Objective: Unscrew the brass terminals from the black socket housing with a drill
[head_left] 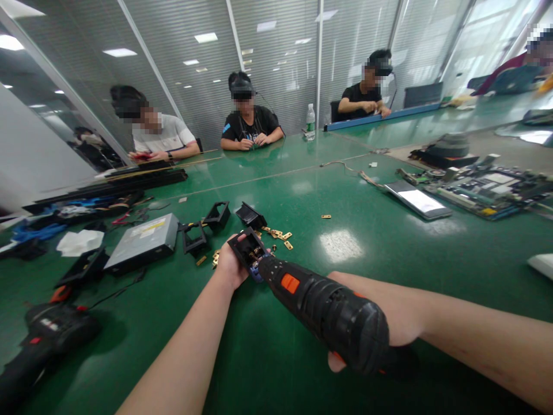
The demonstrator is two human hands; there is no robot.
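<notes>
A black plastic box [242, 243] is resting in the left hand [231, 264], just above the green table [276, 178], and its open side is facing up. The left fingers are curling around it and gripping it. Small metal parts are showing inside, too small to tell apart.

A black and orange drill [319, 302] is pointing its nose at the box's near end; whether the tip is touching cannot be told. Its body is stretching towards four o'clock from the box, where the right hand [400, 314] is closing around it, most fingers hidden behind the tool.

Going by the box, loose brass plates [288, 245] are lying near it at three o'clock, and more are lying just beside the left hand. Three black frames are sitting near: one [254, 219] at twelve, one [211, 223] between ten and eleven, one [196, 249] at nine. Farther along nine o'clock, a silver disc drive [144, 242] is lying flat. A second drill [60, 331] is lying at eight.

A circuit board [479, 187] is lying well apart, between two and three. A water bottle [310, 122] is standing upright at one. Across the table, people in headsets are working with their hands.
</notes>
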